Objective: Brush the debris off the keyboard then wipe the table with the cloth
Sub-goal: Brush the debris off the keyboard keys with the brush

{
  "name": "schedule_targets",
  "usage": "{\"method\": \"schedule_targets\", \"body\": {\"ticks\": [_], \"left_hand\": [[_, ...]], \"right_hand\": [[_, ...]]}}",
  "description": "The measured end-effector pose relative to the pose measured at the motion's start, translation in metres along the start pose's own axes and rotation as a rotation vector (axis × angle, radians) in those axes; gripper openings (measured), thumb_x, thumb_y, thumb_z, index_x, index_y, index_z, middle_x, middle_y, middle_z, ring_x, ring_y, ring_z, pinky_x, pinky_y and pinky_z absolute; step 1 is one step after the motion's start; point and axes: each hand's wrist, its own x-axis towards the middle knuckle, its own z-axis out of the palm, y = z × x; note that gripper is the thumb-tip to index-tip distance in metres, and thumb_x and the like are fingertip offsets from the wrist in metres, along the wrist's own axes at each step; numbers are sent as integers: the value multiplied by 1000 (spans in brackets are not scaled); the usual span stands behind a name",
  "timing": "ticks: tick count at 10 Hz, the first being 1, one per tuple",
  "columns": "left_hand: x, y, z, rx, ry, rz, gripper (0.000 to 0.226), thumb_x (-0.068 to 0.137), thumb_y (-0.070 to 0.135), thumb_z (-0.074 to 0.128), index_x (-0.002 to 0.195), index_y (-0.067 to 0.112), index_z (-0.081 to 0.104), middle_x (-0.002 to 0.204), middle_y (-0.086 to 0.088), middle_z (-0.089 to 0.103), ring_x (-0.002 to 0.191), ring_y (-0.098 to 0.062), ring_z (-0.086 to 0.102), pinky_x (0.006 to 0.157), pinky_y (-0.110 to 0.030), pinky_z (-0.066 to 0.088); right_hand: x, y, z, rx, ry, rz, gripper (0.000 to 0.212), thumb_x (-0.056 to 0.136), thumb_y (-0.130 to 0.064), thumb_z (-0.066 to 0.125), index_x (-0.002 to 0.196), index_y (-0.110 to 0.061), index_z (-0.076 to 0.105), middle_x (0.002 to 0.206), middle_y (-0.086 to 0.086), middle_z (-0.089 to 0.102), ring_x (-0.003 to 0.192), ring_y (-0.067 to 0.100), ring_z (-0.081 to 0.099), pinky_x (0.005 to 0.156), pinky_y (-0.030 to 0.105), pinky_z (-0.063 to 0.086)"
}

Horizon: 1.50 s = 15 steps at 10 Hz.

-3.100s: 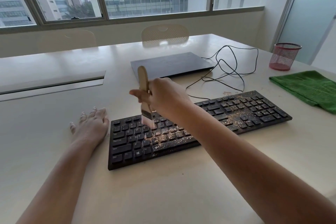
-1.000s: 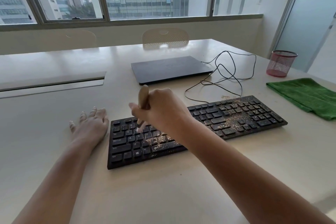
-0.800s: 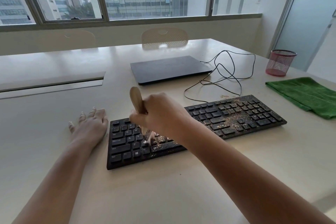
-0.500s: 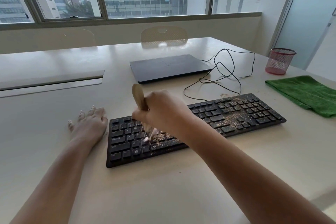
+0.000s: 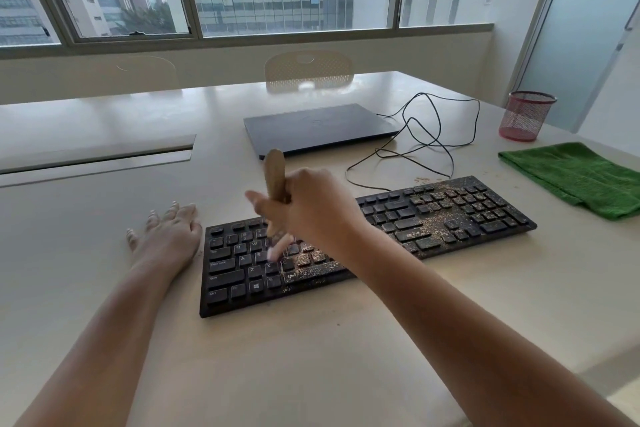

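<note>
Your right hand [image 5: 313, 210] is gripping the wooden handle of a brush [image 5: 275, 180], fingers curled round it, and holding it nearly upright over the left half of the keyboard [image 5: 367, 246]. Your left hand [image 5: 169, 236] is lying flat on the desk [image 5: 311, 357], fingers straight and spread, its thumb side just beside the keyboard's left end.

The bristle end of the brush is showing only as a pale blur over the letter keys, so whether it is touching them is hard to tell. Your right forearm is crossing the middle of the keyboard and hiding the keys there. Both forearms are running out of the picture at the bottom edge.

The keyboard is lying near the middle of the desk, slanting so that its right end sits farther back. Tan debris [image 5: 429, 215] is covering its right half and the keys just right of the brush; the keys at the left end are looking clean. A few crumbs are lying on the desk behind its right end.

The green cloth [image 5: 578, 177] is lying folded by the right edge of the desk, its right part cut off by the frame. Behind it, near the far right corner, a red mesh cup [image 5: 528, 116] is standing upright; its contents are not visible. A closed laptop [image 5: 318, 128] is lying behind the keyboard, with a black cable [image 5: 436, 135] looping beside it.
</note>
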Motion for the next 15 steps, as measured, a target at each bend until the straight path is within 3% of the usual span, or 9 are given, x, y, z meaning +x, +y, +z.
{"method": "schedule_targets", "body": {"ticks": [1,3,5,7,8,10,11,13,15], "left_hand": [[1,-2,0,-3,-3,-7,48,101,39,24,148,29,23,158,4,12,146,-25,7,115,-54,3],[-1,-2,-1,-3,-3,-3,48,101,36,23,148,28,23,158,4,13,146,-25,8,115,-54,4],[-1,-2,-1,4,1,-8,48,101,37,23,148,28,24,158,4,13,146,-25,9,115,-54,4],[-2,-1,-1,0,-11,-7,48,101,37,23,148,29,23,158,4,12,146,-25,8,115,-55,4],[-2,-2,-1,2,-5,-8,48,101,37,23,148,29,23,158,4,12,146,-25,8,115,-55,5],[-3,-1,-2,-6,-4,-11,48,101,37,22,148,29,23,158,4,12,146,-25,8,115,-54,4],[-3,-1,-2,-7,-1,-10,48,101,37,22,148,29,23,158,4,12,146,-25,8,116,-55,4],[-2,-1,-1,-20,3,-8,47,101,37,22,147,29,24,158,4,12,146,-25,8,116,-54,4],[-2,-1,-1,-17,8,-15,47,101,37,23,148,28,24,158,4,13,146,-25,8,115,-54,4]], "right_hand": [[-7,-6,15,156,-178,-40,41,90,-45,54,76,-10,69,62,2,67,46,8,56,47,23,46],[-1,14,-4,-62,-12,68,36,94,-43,47,76,-18,64,53,-12,55,35,-3,45,44,17,42],[-11,3,6,112,-173,-20,38,94,-44,45,81,-14,65,60,-6,60,44,5,51,47,19,47],[-5,12,0,-97,-21,-11,39,99,-38,37,90,-13,65,72,1,68,50,12,58,47,26,51],[-10,1,7,96,-132,-75,37,99,-35,36,89,-13,64,68,0,64,48,15,57,44,24,48],[-5,10,2,-179,-101,11,38,100,-40,34,91,-19,64,58,-8,55,43,6,47,44,21,36],[-8,6,-2,-39,-142,-90,31,98,-40,38,96,-19,61,72,0,67,50,12,54,46,21,43],[-10,1,0,-172,-174,-184,32,93,-48,44,77,-22,52,59,-6,56,48,8,50,46,19,33],[-9,4,2,-19,-93,-195,29,88,-46,53,89,-21,67,69,-4,67,53,9,58,47,16,41]]}}
